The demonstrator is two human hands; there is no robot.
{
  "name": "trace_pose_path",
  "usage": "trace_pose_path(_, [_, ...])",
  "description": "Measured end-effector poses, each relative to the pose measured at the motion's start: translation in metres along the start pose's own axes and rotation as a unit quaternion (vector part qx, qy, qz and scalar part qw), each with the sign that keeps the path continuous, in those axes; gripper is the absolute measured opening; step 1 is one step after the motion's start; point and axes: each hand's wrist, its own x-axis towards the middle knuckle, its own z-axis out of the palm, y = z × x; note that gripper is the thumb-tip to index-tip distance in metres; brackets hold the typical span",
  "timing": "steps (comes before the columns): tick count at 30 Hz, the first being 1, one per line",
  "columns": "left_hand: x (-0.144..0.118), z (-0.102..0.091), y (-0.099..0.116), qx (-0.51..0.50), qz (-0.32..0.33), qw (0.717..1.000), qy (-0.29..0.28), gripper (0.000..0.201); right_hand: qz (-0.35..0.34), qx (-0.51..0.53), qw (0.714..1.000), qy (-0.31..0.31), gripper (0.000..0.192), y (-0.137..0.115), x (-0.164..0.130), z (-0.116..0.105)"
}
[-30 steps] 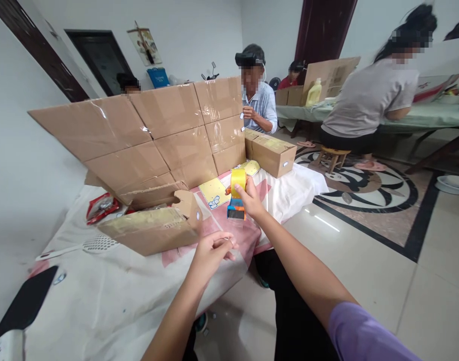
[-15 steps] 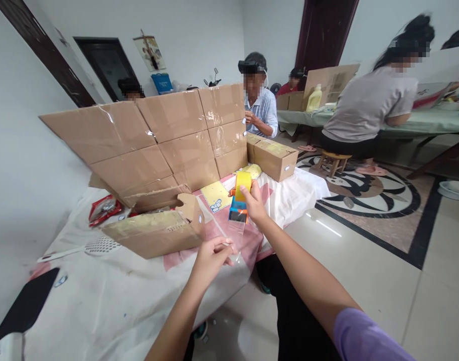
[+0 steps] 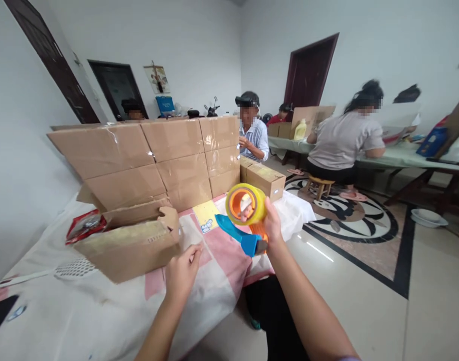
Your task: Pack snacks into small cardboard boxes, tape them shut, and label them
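Tape dispenser (image 3: 245, 241): is hanging tilted over the edge of the table (image 3: 116, 321), well apart from the open carton (image 3: 127, 253).
Right hand (image 3: 273, 225): is grasping the dispenser's side.
Left hand (image 3: 182, 268): is curling, fingertips together; cannot tell whether pinching tape.
Handling: is seeming light, stiff, its yellow roll (image 3: 258, 205) likely smooth; frame offering firmest hold.

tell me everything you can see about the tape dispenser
The tape dispenser looks like plastic, blue and orange, with a dark piece at its near end. It carries a yellow tape roll around an orange hub, whose opening faces the camera. Below the roll, a curved blue part juts out to the left. The right hand grips it from the right side, tilted, in front of the pink-and-white cloth. Any free tape end is too faint to make out.
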Motion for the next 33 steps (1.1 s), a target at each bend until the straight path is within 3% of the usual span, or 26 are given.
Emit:
trace_pose_path(2, [-0.006,0.001,0.005,-0.037,0.015,0.999,0.006,0.023,0.006,0.038,0.998,0.044,0.041,0.007,0.002,-0.012])
trace_pose_path(5, [-0.011,0.004,0.013,-0.069,0.022,0.997,-0.004,0.022,0.046,0.060,0.995,0.059,0.033,0.039,0.007,-0.021])
trace_pose_path(9, [-0.008,0.002,0.014,-0.103,0.025,0.994,-0.013,0.022,0.090,0.035,0.993,0.070,0.038,0.081,0.026,-0.034])
trace_pose_path(12, [-0.004,-0.002,0.011,-0.124,0.029,0.992,-0.016,0.021,0.087,-0.018,0.992,0.091,0.044,0.094,0.040,-0.047])
trace_pose_path(18, [0.000,-0.003,-0.001,-0.186,0.001,0.982,0.014,0.022,0.116,-0.104,0.982,0.105,0.054,0.103,0.046,-0.057])
trace_pose_path(21, [0.000,-0.007,-0.006,-0.245,-0.024,0.968,0.040,0.023,0.112,-0.160,0.968,0.157,0.052,0.098,0.044,-0.056])
trace_pose_path(23, [0.000,-0.012,-0.008,-0.287,-0.046,0.955,0.064,0.025,0.080,-0.211,0.950,0.215,0.054,0.086,0.040,-0.050])
trace_pose_path(25, [0.001,-0.019,-0.008,-0.325,-0.060,0.940,0.081,0.026,-0.003,-0.279,0.932,0.232,0.050,0.071,0.033,-0.038])
trace_pose_path(27, [0.001,-0.025,-0.008,-0.356,-0.070,0.928,0.090,0.026,-0.117,-0.320,0.925,0.166,0.034,0.055,0.021,-0.015])
trace_pose_path(29, [0.001,-0.030,-0.008,-0.374,-0.078,0.920,0.090,0.026,-0.198,-0.295,0.934,0.042,0.018,0.042,0.004,0.015])
trace_pose_path(33, [0.000,-0.035,-0.007,-0.377,-0.077,0.920,0.077,0.025,-0.216,-0.234,0.936,-0.149,0.014,0.034,-0.030,0.076])
